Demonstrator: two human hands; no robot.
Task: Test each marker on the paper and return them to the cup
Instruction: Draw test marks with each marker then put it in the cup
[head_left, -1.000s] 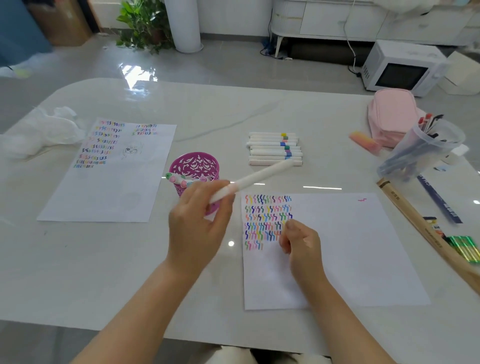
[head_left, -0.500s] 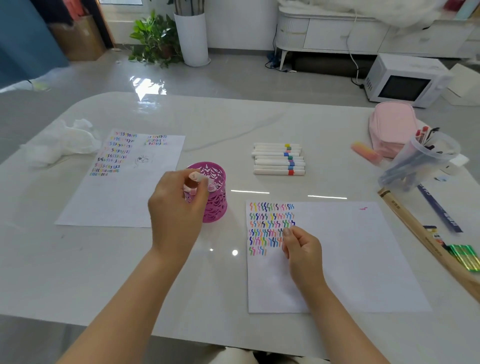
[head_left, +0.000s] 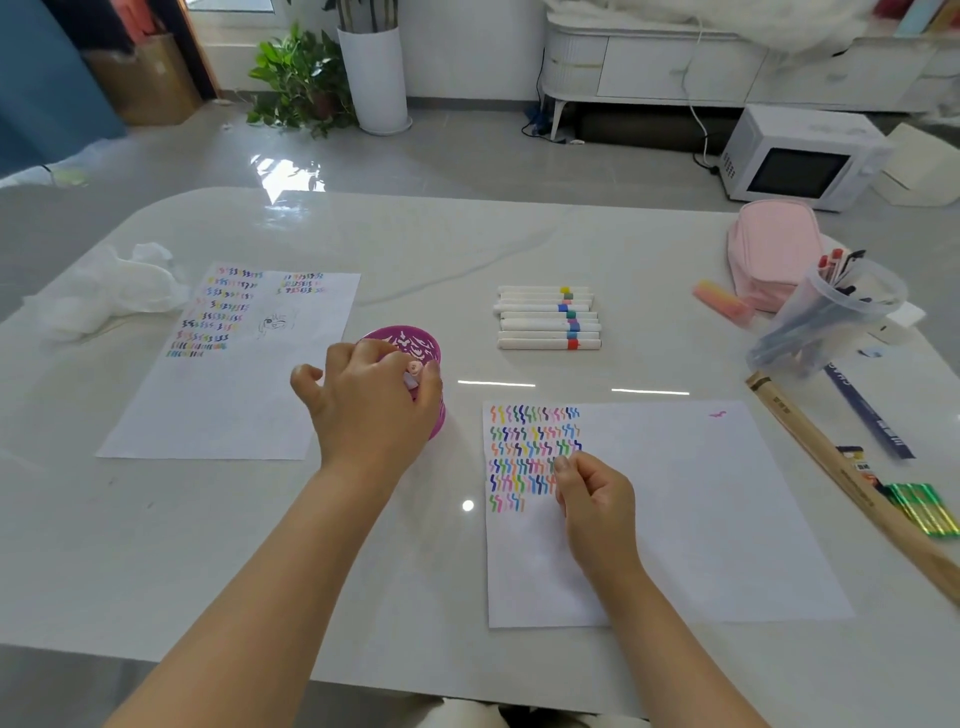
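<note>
White table fills the head view. The left hand curls its fingers round a marker, right over the pink cup, likely to drop it in. The right hand rests curled on the paper, maybe to keep it flat; I cannot tell if it holds anything. More markers wait in a row nearby.

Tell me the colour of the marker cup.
Magenta cup, with a cut-out pattern; head view.
</note>
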